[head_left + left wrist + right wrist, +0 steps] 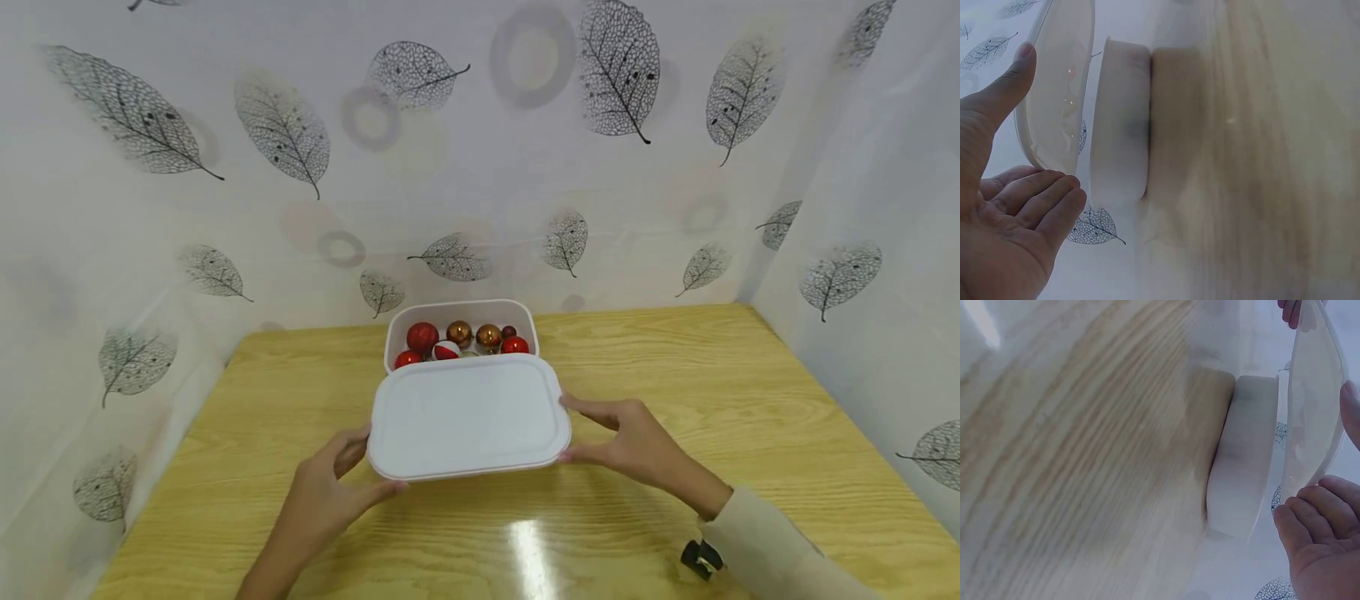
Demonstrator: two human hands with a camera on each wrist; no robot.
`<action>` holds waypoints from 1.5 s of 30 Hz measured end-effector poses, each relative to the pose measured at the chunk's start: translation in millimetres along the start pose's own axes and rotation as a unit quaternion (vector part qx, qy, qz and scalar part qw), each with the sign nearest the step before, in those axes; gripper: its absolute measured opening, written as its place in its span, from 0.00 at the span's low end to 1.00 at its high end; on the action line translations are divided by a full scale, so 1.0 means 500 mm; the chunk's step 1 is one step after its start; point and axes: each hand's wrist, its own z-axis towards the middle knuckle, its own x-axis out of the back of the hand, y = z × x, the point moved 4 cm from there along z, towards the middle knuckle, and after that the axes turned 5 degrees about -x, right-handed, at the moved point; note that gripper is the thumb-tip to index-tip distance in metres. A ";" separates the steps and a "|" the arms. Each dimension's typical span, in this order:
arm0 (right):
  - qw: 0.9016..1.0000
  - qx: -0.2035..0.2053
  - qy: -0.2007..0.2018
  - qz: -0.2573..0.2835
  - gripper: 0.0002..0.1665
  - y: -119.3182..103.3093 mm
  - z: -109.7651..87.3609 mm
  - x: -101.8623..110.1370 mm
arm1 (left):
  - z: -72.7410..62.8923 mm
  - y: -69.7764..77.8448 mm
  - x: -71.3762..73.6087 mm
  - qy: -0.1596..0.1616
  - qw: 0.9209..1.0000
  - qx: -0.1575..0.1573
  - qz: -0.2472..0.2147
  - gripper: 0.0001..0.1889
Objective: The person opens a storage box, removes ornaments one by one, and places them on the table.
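Observation:
A white rounded lid (469,417) is held between both hands, raised in front of a white box (462,307). My left hand (327,493) grips the lid's left end, thumb at the near corner and fingers at the side. At the opposite end my right hand (628,442) pinches the rim between thumb and fingers. Inside the box lie several baubles: a dark red bauble (423,337), a copper bauble (489,337), a bright red bauble (514,345) and a red-and-white ball (446,350). The lid hides the box's near side in the head view. Both wrist views show the lid apart from the box (1121,119).
The box stands on a light wooden table (660,358), near its back edge. Behind and beside the table hangs a pale curtain (465,183) printed with leaves. A small black object (702,558) shows by the right sleeve (772,542).

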 end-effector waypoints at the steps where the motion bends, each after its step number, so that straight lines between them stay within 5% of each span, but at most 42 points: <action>1: 1.000 -0.003 -0.002 -0.001 0.44 0.001 -0.003 0.000 | -0.004 -0.001 -0.001 -0.001 1.000 0.005 0.004 0.44; 23: 0.999 0.011 -0.036 0.020 0.44 0.009 -0.059 -0.024 | -0.057 0.003 -0.015 -0.015 0.996 0.079 0.034 0.45; 38: 0.998 -0.025 -0.060 0.007 0.46 0.033 -0.046 -0.051 | -0.044 -0.030 -0.037 -0.044 0.993 0.083 0.069 0.47; 45: 0.997 -0.038 -0.068 0.002 0.45 0.043 -0.037 -0.061 | -0.039 -0.043 -0.040 -0.059 0.990 0.059 0.116 0.46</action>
